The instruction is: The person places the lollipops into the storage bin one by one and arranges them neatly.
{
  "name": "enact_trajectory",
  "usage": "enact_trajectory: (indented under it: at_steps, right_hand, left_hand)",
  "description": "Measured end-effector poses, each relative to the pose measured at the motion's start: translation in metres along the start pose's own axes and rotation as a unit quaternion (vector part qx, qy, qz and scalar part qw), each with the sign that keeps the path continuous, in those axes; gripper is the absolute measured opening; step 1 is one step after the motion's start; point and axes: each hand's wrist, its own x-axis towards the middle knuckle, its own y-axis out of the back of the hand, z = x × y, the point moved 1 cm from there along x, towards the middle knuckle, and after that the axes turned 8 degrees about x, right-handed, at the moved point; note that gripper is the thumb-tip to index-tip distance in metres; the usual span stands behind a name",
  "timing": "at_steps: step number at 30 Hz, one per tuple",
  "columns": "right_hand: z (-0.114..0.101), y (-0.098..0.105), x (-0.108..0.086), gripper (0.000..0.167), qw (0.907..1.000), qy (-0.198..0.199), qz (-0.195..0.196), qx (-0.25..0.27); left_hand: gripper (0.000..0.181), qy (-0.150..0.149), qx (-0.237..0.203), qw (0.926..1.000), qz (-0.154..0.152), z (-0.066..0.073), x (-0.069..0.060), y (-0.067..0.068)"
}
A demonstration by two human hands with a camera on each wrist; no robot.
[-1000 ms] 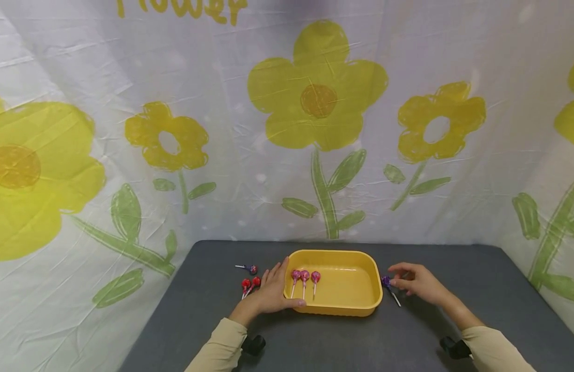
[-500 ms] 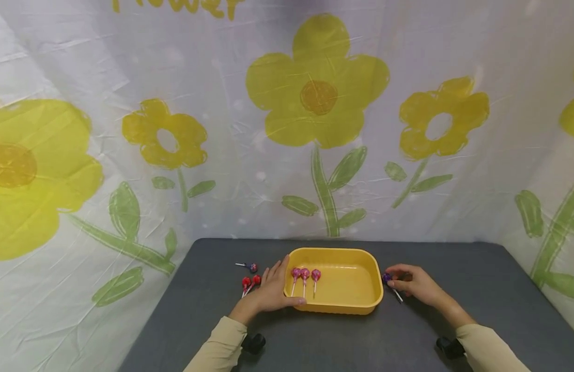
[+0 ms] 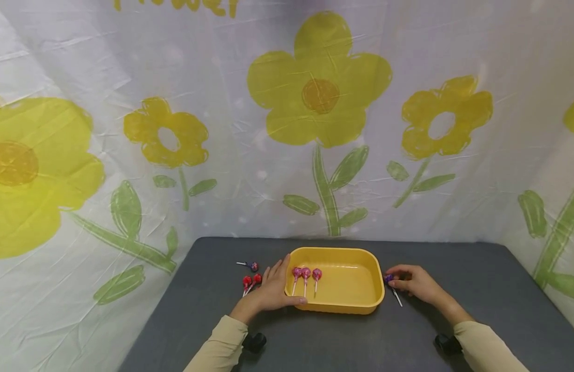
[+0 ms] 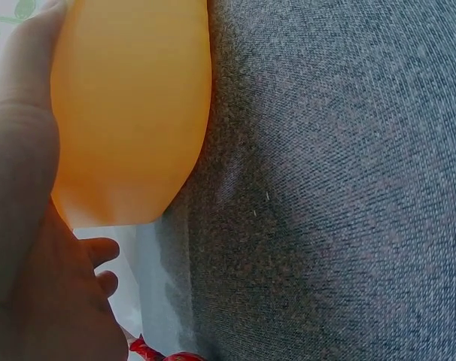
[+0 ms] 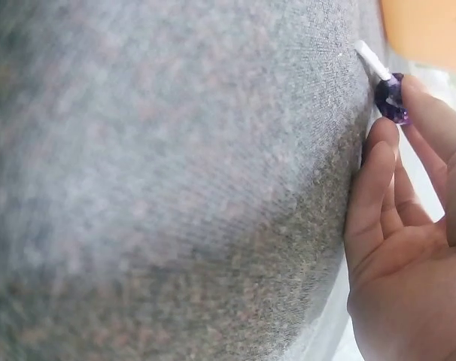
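Note:
In the head view, my left hand rests against the left end of a yellow plastic tray. Its fingers lie extended along the left side, and the thumb reaches over the front rim. Inside the tray, three pink-wrapped lollipops lie side by side at the left. Just right of the tray, my right hand pinches a purple-wrapped lollipop by its head between thumb and index finger. Its white stick points toward the front. The right wrist view shows the other fingers loosely bent near the tabletop.
Left of the tray lie two red lollipops, partly behind the left hand. A dark blue and red lollipop lies behind them. Everything stands on a dark grey fabric-covered table. A flower-printed white curtain hangs behind the table.
My right hand has closed its thumb and index finger onto the purple lollipop's head, which has barely shifted. The left hand and tray keep their places; the head view has tilted slightly.

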Motion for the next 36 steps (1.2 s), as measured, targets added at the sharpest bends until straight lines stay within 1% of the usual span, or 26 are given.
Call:
enact_trajectory:
  at_steps: [4,9,16,21,26,29,36]
  right_hand:
    - [0.0,0.0,0.0,0.03,0.9999,-0.01,0.003,-0.003]
    - [-0.001,0.001,-0.001,0.029,0.9999,-0.013,0.002,-0.001]
    - [-0.006,0.003,-0.002,0.03,0.9997,-0.015,-0.008,0.018]
    - [-0.006,0.007,-0.001,0.033,0.9995,-0.023,-0.016,0.015]
    - [-0.01,0.014,-0.001,0.034,0.9993,-0.022,-0.024,0.019]
    - [-0.013,0.02,0.0,0.035,0.999,-0.031,-0.029,0.018]
    - [-0.028,0.037,0.008,0.035,0.998,-0.047,-0.039,0.013]
  left_hand:
    - [0.127,0.0,0.002,1.0,-0.001,0.0,0.0,0.0]
    - [0.126,-0.001,0.005,1.0,0.001,-0.001,0.001,-0.001]
    - [0.127,-0.002,0.006,1.0,0.003,-0.002,0.002,-0.001]
    - [0.127,-0.002,0.005,1.0,0.002,-0.002,0.002,-0.001]
    - [0.128,-0.001,0.004,1.0,0.002,-0.001,0.001,0.0]
    - [0.128,0.0,0.002,1.0,0.004,-0.001,0.002,0.0]
    - [0.127,0.0,0.008,1.0,0.004,-0.003,0.002,-0.002]
